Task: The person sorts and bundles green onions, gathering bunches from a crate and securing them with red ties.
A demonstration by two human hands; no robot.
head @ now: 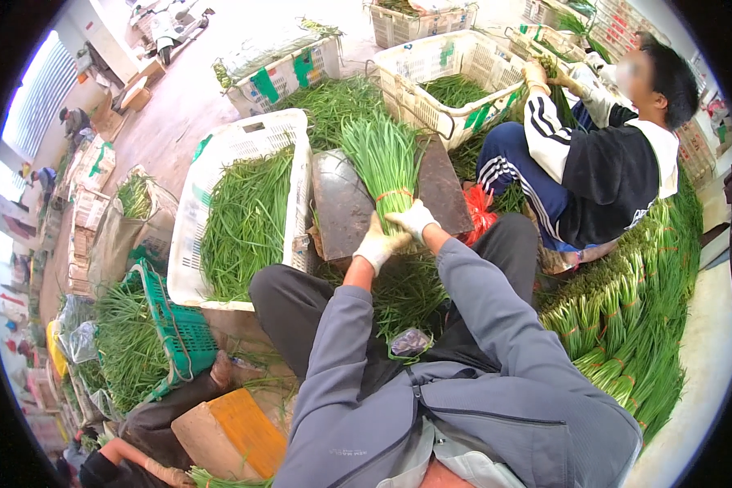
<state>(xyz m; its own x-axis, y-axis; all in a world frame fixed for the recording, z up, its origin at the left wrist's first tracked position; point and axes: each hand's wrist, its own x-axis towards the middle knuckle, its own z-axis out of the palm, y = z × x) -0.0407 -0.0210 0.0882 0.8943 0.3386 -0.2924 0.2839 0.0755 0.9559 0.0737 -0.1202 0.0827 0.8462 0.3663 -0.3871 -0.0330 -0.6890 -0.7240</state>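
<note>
A bundle of long green garlic chives (381, 152) lies over a dark, worn block-like stand (340, 210) in front of my knees. An orange-red tie (395, 193) circles it near the pale stem end. In a white glove, my left hand (378, 244) grips the stem end from the left. My right hand (415, 221), also gloved, holds the same end from the right, just below the tie. The leaf tips point away from me. Red plastic strips (479, 207) hang at the stand's right side, by my right knee.
Left of the stand is a white crate (180, 256) of loose chives. A green crate (186, 341) stands further left, an orange-topped box (244, 427) below it. At right a person (610, 152) sits beside stacked tied bundles (622, 311). Another white crate (402, 82) stands ahead.
</note>
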